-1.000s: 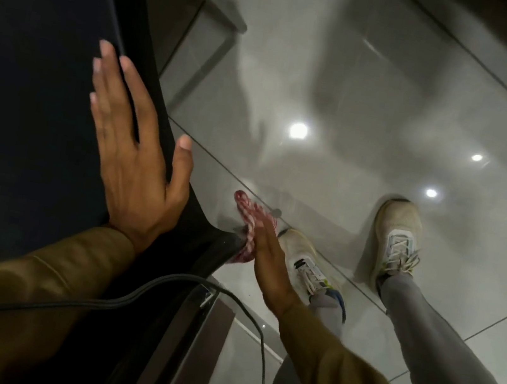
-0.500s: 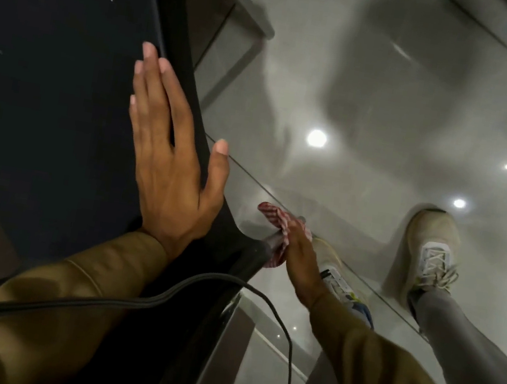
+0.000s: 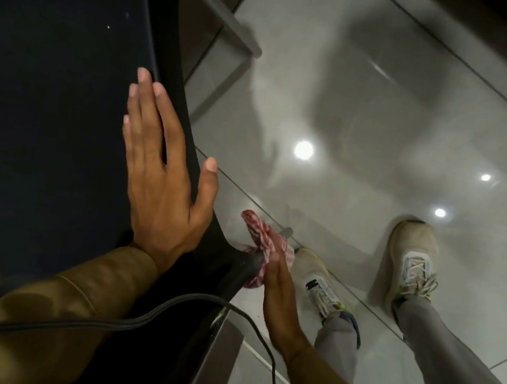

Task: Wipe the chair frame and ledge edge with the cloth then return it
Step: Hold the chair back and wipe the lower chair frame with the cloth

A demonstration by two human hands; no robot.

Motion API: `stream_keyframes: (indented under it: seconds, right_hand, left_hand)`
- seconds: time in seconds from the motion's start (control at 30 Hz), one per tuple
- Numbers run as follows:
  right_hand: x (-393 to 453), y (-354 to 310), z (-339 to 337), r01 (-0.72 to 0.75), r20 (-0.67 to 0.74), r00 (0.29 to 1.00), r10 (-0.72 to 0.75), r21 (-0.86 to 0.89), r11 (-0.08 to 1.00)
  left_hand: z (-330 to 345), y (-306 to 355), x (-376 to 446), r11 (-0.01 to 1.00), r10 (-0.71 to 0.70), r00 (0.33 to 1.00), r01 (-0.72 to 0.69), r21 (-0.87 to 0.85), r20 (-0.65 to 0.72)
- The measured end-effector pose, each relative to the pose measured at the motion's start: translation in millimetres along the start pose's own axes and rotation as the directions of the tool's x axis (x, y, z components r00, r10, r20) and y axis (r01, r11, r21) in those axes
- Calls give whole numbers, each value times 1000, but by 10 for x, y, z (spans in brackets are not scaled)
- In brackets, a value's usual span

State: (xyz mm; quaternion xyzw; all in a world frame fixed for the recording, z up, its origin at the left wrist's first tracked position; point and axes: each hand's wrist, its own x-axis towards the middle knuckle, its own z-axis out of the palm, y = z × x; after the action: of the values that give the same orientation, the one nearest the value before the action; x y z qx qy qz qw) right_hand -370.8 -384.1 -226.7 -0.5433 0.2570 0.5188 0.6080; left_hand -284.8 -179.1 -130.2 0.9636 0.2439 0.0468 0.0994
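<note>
A dark chair with a navy seat (image 3: 48, 76) and a black frame edge (image 3: 177, 80) fills the left of the head view. My left hand (image 3: 160, 183) lies flat on the seat and frame, fingers straight and together, thumb apart. A red-and-white checked cloth (image 3: 264, 253) is bunched against the frame's lower corner (image 3: 243, 266). My right hand (image 3: 281, 299) presses the cloth onto that corner with a flat palm; its fingertips are hidden in the cloth.
A glossy grey tiled floor (image 3: 390, 114) reflects ceiling lights. My two feet in pale sneakers (image 3: 414, 260) stand right of the chair. A black cable (image 3: 125, 321) crosses my left sleeve. A grey metal bar (image 3: 221, 10) runs at the top.
The view has shifted so the chair and both hands sit further right in frame. My right hand stays pressed on the cloth at the frame corner; my left hand stays flat.
</note>
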Motion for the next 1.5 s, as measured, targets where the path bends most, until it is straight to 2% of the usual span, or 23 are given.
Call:
stream_keyframes:
  seconds: [0.17,0.27,0.33,0.47,0.63,0.77,0.87,0.97,1.1,1.2,1.3,1.4,1.5]
  right_hand:
    - [641,216,-161,-21,-147,989,17,-20,1000]
    - [595,4,-189,-3,-188,982,15,68,998]
    - [376,-76,-103,18,-163,987,-6,71,997]
    - [-339,-82,159,79,-19,997,-79,-9,997]
    - [-195,58,64,115,-70,990,-119,-59,992]
    - [490,221,-219,-9,-143,990,-6,-110,994]
    - [764,247,-250,-125,-198,973,118,-24,992]
    - [609,139,-173,-99,-191,976,101,19,995]
    - [-65,-129,-141,66,-11,998,-69,-159,985]
    - [-331,-464,-209,111,76,993,-91,-322,940]
    - [-346,-892,-311,150,164,984,-71,-539,829]
    - [-167,-1202,-433,146,99,989,-108,-641,754]
    - [71,-1566,-497,82,-60,988,-144,-587,805]
  left_hand:
    - [49,-43,-6,1000,25,999,-25,-3,-28]
    - [-27,59,77,999,29,998,-31,-34,-54]
    - [-54,36,84,999,20,999,-21,-29,-44]
    - [-56,0,17,1000,1,1000,-1,-8,1]
    - [-50,56,2,1000,-5,1000,5,-9,14]
    - [5,-10,13,1000,1,1000,-1,9,-10]
    - [21,-15,4,1000,2,1000,-2,11,-18]
    - [25,-34,6,1000,11,1000,-11,9,-22]
    - [25,-79,12,1000,17,1000,-17,20,4]
    - [-13,-43,14,999,-2,998,0,46,58]
    - [-121,35,42,997,-37,991,28,71,125]
    - [-187,79,51,997,-59,986,50,56,158]
    - [-261,80,251,983,-157,978,167,-70,139]
